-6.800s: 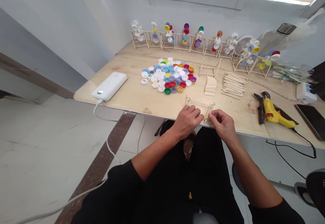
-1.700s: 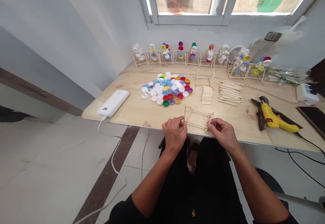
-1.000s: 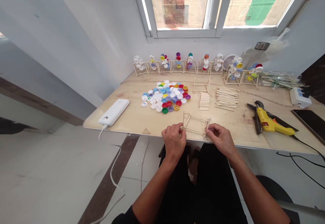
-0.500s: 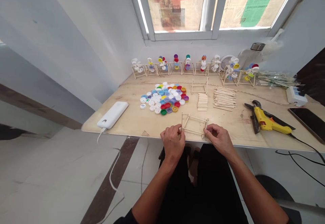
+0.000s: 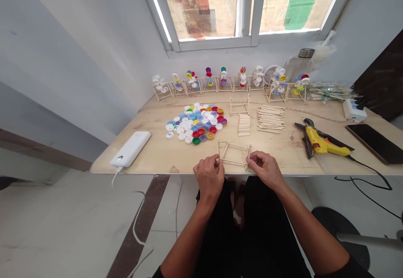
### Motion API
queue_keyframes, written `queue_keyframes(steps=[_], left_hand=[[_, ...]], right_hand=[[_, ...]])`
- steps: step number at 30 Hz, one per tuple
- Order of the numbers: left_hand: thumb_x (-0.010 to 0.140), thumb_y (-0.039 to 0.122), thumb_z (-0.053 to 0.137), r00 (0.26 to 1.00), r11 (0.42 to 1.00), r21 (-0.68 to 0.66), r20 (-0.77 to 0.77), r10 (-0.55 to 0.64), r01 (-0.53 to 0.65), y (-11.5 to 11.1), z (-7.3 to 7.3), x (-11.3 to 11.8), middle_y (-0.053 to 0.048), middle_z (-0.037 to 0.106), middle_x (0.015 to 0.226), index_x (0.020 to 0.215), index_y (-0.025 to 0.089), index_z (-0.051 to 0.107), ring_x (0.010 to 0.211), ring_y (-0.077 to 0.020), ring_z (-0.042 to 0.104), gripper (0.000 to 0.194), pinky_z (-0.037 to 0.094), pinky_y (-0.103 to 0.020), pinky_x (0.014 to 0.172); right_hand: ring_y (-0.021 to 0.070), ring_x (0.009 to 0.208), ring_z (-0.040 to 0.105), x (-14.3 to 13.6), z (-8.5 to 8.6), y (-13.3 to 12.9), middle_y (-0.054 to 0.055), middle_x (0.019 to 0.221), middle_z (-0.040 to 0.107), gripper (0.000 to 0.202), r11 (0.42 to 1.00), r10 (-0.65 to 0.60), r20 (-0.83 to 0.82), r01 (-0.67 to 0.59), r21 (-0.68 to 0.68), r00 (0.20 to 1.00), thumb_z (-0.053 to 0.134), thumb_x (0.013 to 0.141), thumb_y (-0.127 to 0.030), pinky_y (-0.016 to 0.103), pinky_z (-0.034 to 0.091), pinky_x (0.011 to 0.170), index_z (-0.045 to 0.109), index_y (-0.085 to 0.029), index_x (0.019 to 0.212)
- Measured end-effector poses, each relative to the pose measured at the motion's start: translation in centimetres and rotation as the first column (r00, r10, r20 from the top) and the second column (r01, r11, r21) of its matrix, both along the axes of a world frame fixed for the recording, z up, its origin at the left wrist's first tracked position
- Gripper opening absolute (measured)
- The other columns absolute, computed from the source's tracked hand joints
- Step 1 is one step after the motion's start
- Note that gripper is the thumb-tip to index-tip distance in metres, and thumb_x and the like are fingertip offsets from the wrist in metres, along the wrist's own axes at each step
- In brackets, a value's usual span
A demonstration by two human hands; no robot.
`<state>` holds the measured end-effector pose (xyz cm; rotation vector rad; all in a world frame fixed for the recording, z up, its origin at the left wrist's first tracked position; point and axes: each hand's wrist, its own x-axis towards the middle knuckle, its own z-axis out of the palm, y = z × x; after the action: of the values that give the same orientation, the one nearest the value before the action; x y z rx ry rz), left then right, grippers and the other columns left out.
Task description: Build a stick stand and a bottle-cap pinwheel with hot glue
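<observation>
Far left on the table (image 5: 157,154): white power bank (image 5: 130,148), lying slantwise, far end leaning right, cable (image 5: 137,236) off its near end.

Back row, against the wall: stick stands with bottle-cap wheels (image 5: 209,75), running left to right. Loose bottle caps (image 5: 195,123) sit in a flat heap in front of them, mixed colours, lots of white.

Left hand (image 5: 208,176): nearly closed, thumb and forefinger on the left end of the stick frame (image 5: 233,162), other fingers curled. Contact is partly hidden, but it looks like a light pinch.

Stick frame is at the front edge of the table, between the hands. Long axis runs left to right, right end angled slightly toward the person. End posts point away from the person, toward the window (image 5: 201,7).

Beyond it, a second frame (image 5: 239,113), then short sticks (image 5: 244,125) in a neat stack.

Right hand (image 5: 265,169): thumb and forefinger pinched on the frame's right end, other fingers bent.

Further right: pile of longer sticks (image 5: 270,119), yellow glue gun (image 5: 318,142) with its handle toward lower right, black phone (image 5: 376,143) lying at a slant.
</observation>
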<state>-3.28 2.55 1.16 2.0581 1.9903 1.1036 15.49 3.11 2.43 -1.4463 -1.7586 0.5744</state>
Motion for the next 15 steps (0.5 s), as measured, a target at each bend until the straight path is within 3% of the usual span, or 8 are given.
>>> queue_keyframes(steps=[15], left_hand=[[0.081,0.021,0.051,1.0,1.0,-0.023,-0.002,0.007,-0.007,-0.04,0.05,0.05,-0.003,0.065,0.075,0.099,0.018,0.062,0.079,-0.0216,0.057,0.021,0.035,-0.037,0.08]], right_hand=[[0.0151,0.061,0.057,0.1,0.0,0.07,0.0,0.064,0.062,0.018,1.0,0.001,-0.009,-0.001,0.0,1.0,0.053,0.08,-0.036,0.028,0.042,0.064,0.058,-0.021,0.071]])
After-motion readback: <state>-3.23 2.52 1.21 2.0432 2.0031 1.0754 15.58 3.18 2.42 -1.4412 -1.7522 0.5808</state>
